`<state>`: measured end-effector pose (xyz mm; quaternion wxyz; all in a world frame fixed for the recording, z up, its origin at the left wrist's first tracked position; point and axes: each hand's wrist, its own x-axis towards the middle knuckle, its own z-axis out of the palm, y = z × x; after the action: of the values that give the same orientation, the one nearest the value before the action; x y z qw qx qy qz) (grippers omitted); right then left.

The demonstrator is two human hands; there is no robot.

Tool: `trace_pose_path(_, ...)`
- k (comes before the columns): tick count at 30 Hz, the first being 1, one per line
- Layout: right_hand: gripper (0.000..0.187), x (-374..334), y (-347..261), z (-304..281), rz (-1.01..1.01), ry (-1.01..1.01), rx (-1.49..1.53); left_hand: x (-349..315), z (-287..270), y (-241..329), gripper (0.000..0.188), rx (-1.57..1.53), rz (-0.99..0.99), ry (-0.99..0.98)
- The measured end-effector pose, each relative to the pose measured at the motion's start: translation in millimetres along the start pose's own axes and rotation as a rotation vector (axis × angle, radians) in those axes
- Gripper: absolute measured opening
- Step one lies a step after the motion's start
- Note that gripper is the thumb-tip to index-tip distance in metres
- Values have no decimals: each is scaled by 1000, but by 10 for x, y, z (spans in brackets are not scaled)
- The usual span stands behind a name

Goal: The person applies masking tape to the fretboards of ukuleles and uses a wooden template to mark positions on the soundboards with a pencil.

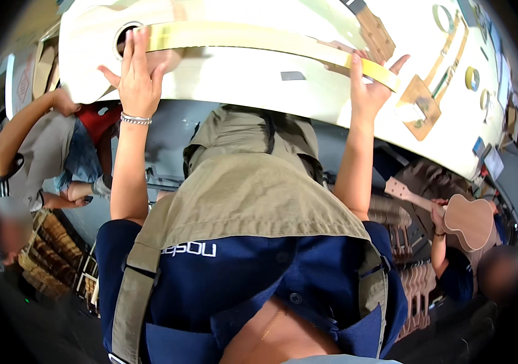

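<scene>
White workbench (259, 76), near edge: unfinished guitar body (89, 36). My left hand (137, 82) flat, open on it; right hand (368, 85) pinches yellow tape strip (253, 37). Risk: slack tension, strip wrinkles.

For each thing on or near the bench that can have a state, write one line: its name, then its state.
Guitar body: unfinished, lying flat on the bench.
Yellow tape strip: stretched between both hands.
Left hand: fingers extended, pressing the tape end.
Right hand: gripping the tape's other end.
Tape rolls: lying idle.
</scene>
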<state>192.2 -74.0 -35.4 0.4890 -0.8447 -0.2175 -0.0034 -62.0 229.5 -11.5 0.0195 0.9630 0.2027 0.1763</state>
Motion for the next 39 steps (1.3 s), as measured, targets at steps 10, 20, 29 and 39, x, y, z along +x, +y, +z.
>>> trace_pose_path(10,92,-107,102,84,-59,105,-68,42,170,763,91,-66,-48,-240)
trace_pose_path(20,73,-160,182,215,-144,124,-120,91,480,1892,39,-263,-17,-287)
trace_pose_path(29,62,-144,286,257,-245,168,-161,515,258,1937,24,-1086,-497,-429)
trace_pose_path(39,54,-161,249,265,-199,148,-134,656,410,1981,53,-1216,-546,-417)
